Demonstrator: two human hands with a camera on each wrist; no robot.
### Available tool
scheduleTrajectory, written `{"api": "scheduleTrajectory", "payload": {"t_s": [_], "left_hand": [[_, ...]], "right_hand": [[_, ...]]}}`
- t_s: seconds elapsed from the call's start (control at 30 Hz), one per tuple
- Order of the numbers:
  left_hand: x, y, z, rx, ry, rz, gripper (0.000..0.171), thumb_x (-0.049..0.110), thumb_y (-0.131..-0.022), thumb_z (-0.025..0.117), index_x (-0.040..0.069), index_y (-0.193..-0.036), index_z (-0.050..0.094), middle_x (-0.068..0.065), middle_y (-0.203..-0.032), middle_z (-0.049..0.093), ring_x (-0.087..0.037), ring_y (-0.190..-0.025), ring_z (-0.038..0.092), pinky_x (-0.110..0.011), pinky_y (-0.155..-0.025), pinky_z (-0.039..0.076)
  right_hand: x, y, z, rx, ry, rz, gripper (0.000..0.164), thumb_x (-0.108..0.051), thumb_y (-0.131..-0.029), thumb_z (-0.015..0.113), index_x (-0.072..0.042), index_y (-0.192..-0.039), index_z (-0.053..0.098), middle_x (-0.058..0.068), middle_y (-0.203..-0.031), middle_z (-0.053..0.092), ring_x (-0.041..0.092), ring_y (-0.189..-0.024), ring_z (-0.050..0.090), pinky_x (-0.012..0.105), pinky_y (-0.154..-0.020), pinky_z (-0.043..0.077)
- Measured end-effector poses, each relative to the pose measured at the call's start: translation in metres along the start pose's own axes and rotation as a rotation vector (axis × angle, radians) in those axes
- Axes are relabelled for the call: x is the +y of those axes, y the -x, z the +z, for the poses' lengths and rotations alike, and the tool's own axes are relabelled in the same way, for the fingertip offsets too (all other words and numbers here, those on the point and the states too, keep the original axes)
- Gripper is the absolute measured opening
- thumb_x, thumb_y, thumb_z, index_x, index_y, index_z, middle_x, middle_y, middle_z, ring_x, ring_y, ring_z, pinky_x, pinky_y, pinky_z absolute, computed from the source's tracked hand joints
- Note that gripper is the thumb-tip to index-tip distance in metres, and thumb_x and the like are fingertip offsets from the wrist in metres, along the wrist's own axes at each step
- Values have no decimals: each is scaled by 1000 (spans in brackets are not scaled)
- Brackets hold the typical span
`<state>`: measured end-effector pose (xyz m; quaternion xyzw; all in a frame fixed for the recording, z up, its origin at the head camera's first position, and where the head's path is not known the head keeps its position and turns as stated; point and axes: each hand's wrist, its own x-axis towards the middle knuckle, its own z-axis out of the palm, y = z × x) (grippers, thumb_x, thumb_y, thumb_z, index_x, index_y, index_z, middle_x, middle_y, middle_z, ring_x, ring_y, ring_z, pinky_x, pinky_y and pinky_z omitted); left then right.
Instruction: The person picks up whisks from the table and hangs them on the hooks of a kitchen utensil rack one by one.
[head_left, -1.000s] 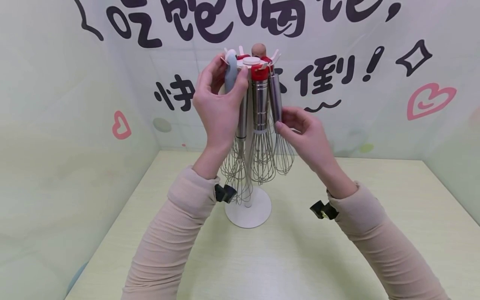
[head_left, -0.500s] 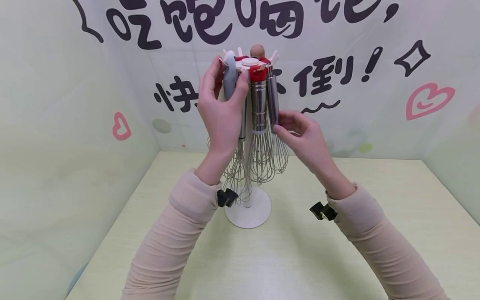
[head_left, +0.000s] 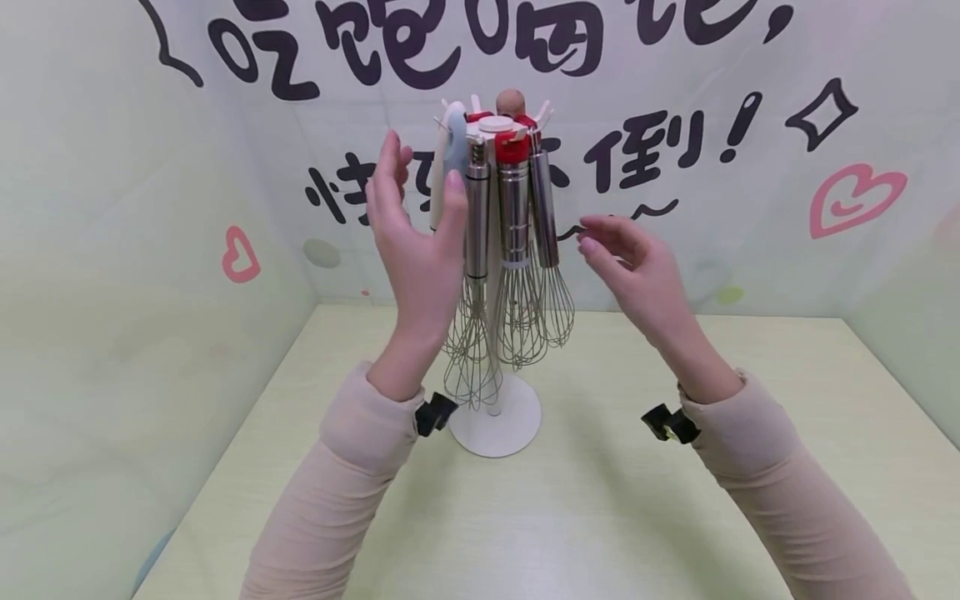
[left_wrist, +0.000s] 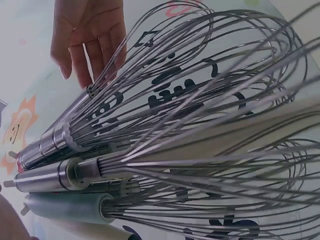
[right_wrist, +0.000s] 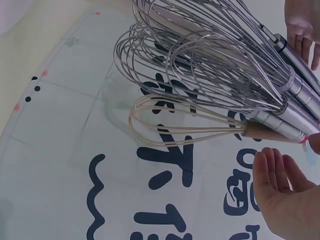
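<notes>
Several whisks hang by their handles from a white rotating-style rack (head_left: 495, 125) on a round base (head_left: 517, 421). My left hand (head_left: 420, 258) is beside the blue-handled whisk (head_left: 456, 142), fingers and thumb spread apart and holding nothing; its thumb overlaps the front steel-handled whisk (head_left: 477, 221) in the head view. To the right, my right hand (head_left: 645, 279) stands apart from the slim steel whisk (head_left: 544, 208), fingers loosely bent around nothing. Between these two steel whisks hangs a red-topped steel whisk (head_left: 514, 208). In the right wrist view a wooden-handled whisk (right_wrist: 265, 132) shows behind the steel ones.
The rack stands on a pale wooden table (head_left: 600, 500). Behind it is a printed backdrop (head_left: 750, 250) with dark lettering and pink hearts. A cream handle (head_left: 438, 187) hangs at the rack's left. Black wrist cameras (head_left: 437, 414) sit at both cuffs.
My left hand has let go of the blue-handled whisk and moved slightly left and down. My right hand has released the slim steel whisk and drawn back to the right.
</notes>
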<state>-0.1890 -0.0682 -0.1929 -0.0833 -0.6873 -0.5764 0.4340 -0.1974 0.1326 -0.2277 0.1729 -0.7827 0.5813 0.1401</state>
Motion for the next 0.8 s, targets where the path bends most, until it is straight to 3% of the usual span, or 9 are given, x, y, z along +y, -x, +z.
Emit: {"api": "scheduleTrajectory", "payload": {"t_s": [0.2,0.4,0.8], "left_hand": [[-11,9,-18,-20,-105,-6,64,34,-89,55,9,-145,38,-7,-139,46,-12,-129,37,-27,-112,28],[-27,18,-35,-35,-168,-11,64,35,-89,54,8,-145,37,-9,-140,45,-16,-131,37,-33,-114,27],[-64,32,-69,-121,-343,-119,62,30,-91,55,7,-146,36,-11,-143,43,-25,-131,36,-44,-108,32]], "right_hand": [[1,11,-20,64,89,4,39,-24,-97,54,-4,-131,55,-21,-105,58,-3,-101,57,5,-86,46],[9,20,-41,124,161,34,41,-28,-97,53,-6,-132,55,-16,-111,61,-6,-101,57,3,-85,45],[32,41,-85,179,262,96,44,-30,-97,52,-7,-136,52,-30,-104,55,-13,-98,53,-2,-80,41]]}}
